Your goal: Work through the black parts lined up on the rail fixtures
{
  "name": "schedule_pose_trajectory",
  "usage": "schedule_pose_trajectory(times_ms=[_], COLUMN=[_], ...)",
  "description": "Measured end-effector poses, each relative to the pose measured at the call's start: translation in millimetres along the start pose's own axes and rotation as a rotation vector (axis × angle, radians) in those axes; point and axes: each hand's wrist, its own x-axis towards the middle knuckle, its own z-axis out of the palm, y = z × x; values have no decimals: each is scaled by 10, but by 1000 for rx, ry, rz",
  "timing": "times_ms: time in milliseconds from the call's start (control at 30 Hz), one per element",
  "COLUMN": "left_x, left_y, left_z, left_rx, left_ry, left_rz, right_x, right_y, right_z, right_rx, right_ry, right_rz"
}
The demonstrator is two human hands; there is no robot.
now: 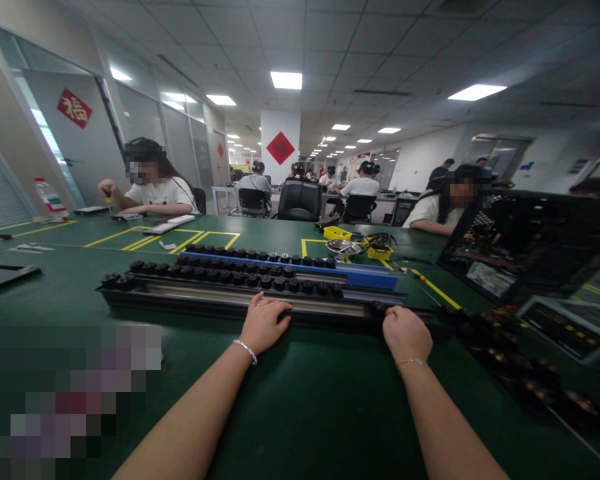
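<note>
A long black rail [180, 302] lies across the green table, with a pale channel along it and a couple of dark round parts [117, 281] at its left end. On its front edge rests my left hand [265, 323], fingers bent and partly spread, holding nothing visible. Closed at the rail's right part, my right hand [407, 335] pinches a small black part [377, 309] that sits in or over the channel. Behind are more rails carrying rows of black round parts [225, 275], one of them on a blue base [370, 277].
An open computer case [545, 233] and a power supply box [575, 327] stand at the right, near a dark strip of parts [525, 367]. Farther back are a metal bowl [343, 249] and yellow trays [337, 233]. People sit around the table and beyond.
</note>
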Motion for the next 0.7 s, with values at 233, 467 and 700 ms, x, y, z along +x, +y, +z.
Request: schedule_pose_trajectory(times_ms=[233, 467, 700], left_x=[1, -1, 0], left_y=[-1, -5, 3], left_z=[-5, -3, -8], left_rx=[2, 5, -1], left_ry=[-6, 2, -6], left_rz=[-2, 0, -8], right_x=[28, 24, 25], right_y=[-18, -31, -30], right_z=[187, 232, 226], right_rx=[106, 73, 91], right_ry=[115, 41, 72], right_rz=[-97, -44, -32])
